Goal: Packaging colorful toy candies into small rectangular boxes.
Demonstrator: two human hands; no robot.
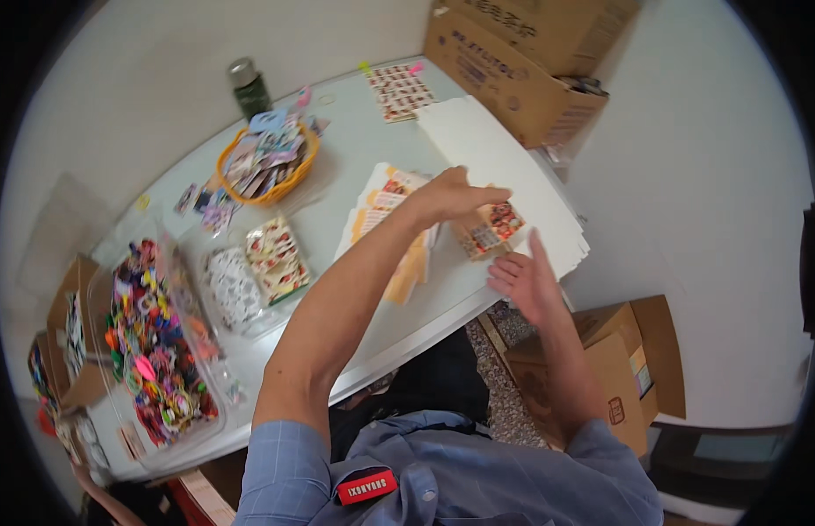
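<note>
My left hand (pixel 455 195) reaches across the table, right at a small packet (pixel 502 219) printed with red and yellow pictures. One finger of it stretches to the right over the packet's top; the others are blurred or hidden, so I cannot tell whether they grip it. My right hand (pixel 532 282) is at the packet's lower right, off the table's front edge, fingers apart and thumb raised, holding nothing. Under my left forearm lie fanned white-and-orange printed sheets (pixel 372 210). A stack of large white sheets (pixel 477 131) lies just beyond the packet.
An orange basket (pixel 289 186) of small packets, a green bottle (pixel 248 88) and a sticker sheet (pixel 400 92) stand farther back. Leftward are a clear bin (pixel 216 412) of colourful bands and a tray with patterned packs (pixel 276 259). Cardboard boxes (pixel 486 74) rise back right; another (pixel 591 377) sits below.
</note>
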